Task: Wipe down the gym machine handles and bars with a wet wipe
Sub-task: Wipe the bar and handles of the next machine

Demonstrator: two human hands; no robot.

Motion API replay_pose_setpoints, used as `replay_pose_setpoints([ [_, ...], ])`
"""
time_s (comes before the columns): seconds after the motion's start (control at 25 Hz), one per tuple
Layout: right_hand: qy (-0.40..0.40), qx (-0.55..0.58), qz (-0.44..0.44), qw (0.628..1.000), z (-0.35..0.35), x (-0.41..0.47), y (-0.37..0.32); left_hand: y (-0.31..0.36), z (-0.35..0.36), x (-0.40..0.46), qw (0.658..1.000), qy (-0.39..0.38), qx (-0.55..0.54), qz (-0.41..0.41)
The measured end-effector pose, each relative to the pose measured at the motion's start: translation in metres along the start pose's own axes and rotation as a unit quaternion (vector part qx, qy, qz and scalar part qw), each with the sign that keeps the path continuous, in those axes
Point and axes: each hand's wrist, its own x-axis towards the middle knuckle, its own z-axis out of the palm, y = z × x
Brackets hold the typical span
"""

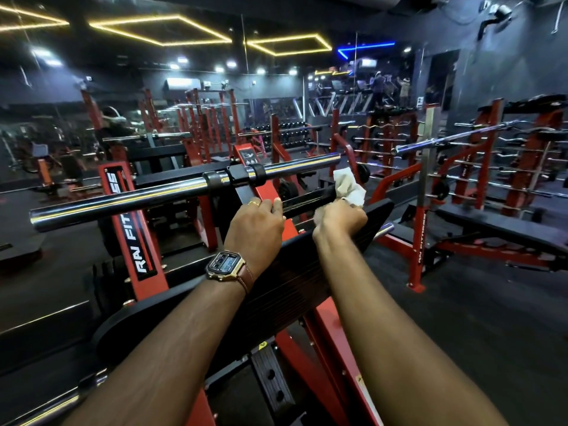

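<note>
Both hands are up on the black handle [307, 200] of a red machine [270, 192], the short bar that runs up and to the right just below the big chrome bar [129, 196]. The left hand [255, 224] is curled around the lower end of that handle, thumb on top, with a gold ring [254, 203] showing on one finger and a square digital watch [225, 266] on a brown strap at the wrist. The right hand [341, 218] is fisted around the handle a bit further up, and it's got the wet wipe [349, 186] bunched in its grip. Most of the white wipe sticks up out of the top of the fist, right against the upper end of the handle.

Under both forearms there's a black ribbed pad [295, 278], tilted. To the left stands a red upright with white lettering on a black panel [129, 222]. Off to the right is a bench [498, 229] on a red frame, with racks of bars [479, 139] behind it.
</note>
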Motion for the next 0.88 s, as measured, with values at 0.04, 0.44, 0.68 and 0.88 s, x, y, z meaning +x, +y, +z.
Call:
replay_pose_setpoints([
  [0.04, 0.003, 0.02, 0.037, 0.999, 0.001, -0.01, 0.002, 0.001, 0.0, 0.001, 1.0, -0.006, 0.008, 0.006],
  [0.44, -0.276, 0.077, 0.255, 0.923, 0.0, -0.007, 0.033, 0.009, -0.006, 0.006, 0.999, -0.029, 0.021, 0.028],
  [0.68, -0.247, 0.089, 0.246, 0.933, -0.001, 0.011, 0.027, 0.01, -0.01, 0.007, 0.997, -0.07, 0.014, 0.008],
  [0.88, -0.258, -0.024, 0.178, 0.949, -0.021, -0.024, 0.022, 0.015, -0.006, 0.005, 0.998, -0.057, 0.021, -0.006],
])
